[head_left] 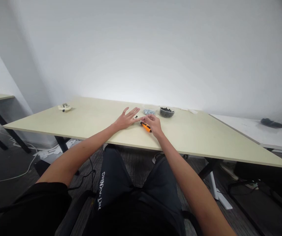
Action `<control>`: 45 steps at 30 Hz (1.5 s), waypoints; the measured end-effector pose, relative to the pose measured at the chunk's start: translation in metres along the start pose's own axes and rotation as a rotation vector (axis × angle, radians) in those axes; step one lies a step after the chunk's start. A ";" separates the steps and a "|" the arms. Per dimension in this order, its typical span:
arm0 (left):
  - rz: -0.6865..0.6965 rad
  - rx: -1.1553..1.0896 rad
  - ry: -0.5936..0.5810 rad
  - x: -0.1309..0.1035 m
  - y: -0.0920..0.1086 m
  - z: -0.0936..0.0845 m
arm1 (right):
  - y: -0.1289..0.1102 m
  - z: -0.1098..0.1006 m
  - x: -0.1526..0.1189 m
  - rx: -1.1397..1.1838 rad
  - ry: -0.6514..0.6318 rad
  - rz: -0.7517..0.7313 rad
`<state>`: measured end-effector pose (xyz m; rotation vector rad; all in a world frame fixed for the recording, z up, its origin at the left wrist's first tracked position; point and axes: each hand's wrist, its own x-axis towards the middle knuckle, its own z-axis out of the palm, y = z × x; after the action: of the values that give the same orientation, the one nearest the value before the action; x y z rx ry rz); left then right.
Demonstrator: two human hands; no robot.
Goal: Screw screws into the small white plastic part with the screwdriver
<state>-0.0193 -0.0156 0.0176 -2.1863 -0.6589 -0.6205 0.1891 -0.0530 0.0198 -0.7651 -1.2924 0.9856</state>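
Observation:
My left hand (126, 120) is open, its fingers spread just above the table. One of its digits stretches right to the fingertips of my right hand (153, 123). My right hand is closed in a pinch at that digit's tip; anything between its fingertips is too small to make out. Under my right hand lies an orange-and-black handled tool (146, 127), seemingly a screwdriver, its far end partly hidden by my hands. A small black piece (136, 116) shows beside my left fingers.
Behind my hands stand a clear tub of small silvery pieces (149, 111) and a clear bowl (166, 114) of black parts. A cream-coloured device (64, 107) sits at the table's far left. A white table (239, 126) adjoins on the right, with a dark item (272, 123) on it.

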 end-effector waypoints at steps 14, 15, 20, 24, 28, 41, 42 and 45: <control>-0.011 -0.054 0.007 0.000 0.003 -0.002 | 0.005 -0.004 0.003 -0.156 -0.030 -0.117; -0.005 -0.048 0.007 0.000 0.003 -0.002 | 0.007 -0.004 0.003 -0.188 -0.026 -0.129; 0.001 -0.046 -0.006 0.001 0.004 -0.004 | 0.012 -0.007 0.007 -0.279 -0.014 -0.144; 0.005 -0.045 -0.014 0.001 0.004 -0.006 | 0.013 -0.008 0.008 -0.276 -0.025 -0.139; 0.007 -0.034 -0.028 0.000 0.004 -0.006 | 0.011 -0.007 0.007 -0.236 -0.034 -0.129; -0.032 -0.063 0.054 0.000 0.002 0.001 | 0.002 -0.001 0.003 -0.011 -0.017 -0.052; -0.034 -0.063 0.052 -0.001 0.002 0.001 | 0.003 -0.002 0.004 -0.004 -0.016 -0.045; -0.034 -0.041 0.023 -0.001 0.001 0.002 | 0.006 -0.003 0.005 -0.001 -0.008 -0.036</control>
<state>-0.0184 -0.0152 0.0155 -2.2061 -0.6779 -0.6817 0.1908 -0.0457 0.0165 -0.7370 -1.3098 0.9604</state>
